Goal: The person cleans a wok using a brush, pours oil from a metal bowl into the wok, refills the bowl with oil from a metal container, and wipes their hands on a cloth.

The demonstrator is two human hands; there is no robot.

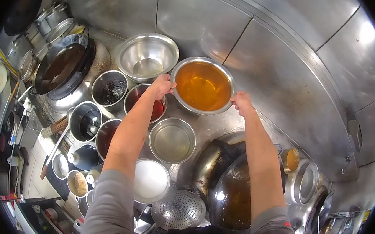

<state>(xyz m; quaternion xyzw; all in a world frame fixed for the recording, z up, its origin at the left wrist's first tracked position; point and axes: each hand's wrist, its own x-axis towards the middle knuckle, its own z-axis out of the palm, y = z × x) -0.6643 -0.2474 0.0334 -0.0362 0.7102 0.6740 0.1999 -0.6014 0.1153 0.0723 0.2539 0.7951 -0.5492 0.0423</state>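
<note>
Both arms reach out to a wide steel bowl (pixel 203 85) of clear amber liquid, probably oil, by the back wall. My left hand (pixel 162 86) pinches the bowl's left rim, its fingers closed. On the opposite side, my right hand (pixel 242 103) grips the right rim. Whether the bowl rests on the counter or is lifted cannot be told. An almost bare steel basin (pixel 148 55) stands just left of it. Below my left hand is a pot of red liquid (pixel 157 110), partly covered by my forearm. A pot of pale clear liquid (pixel 172 140) sits nearer to me.
A large wok (pixel 234 194) with dark liquid lies under my right arm. The perforated ladle (pixel 179 210) and a container of white contents (pixel 151 181) are close to me. Another wok (pixel 62 67) and a ladle in a dark pot (pixel 86 121) stand left. Steel wall (pixel 285 80) bounds the back.
</note>
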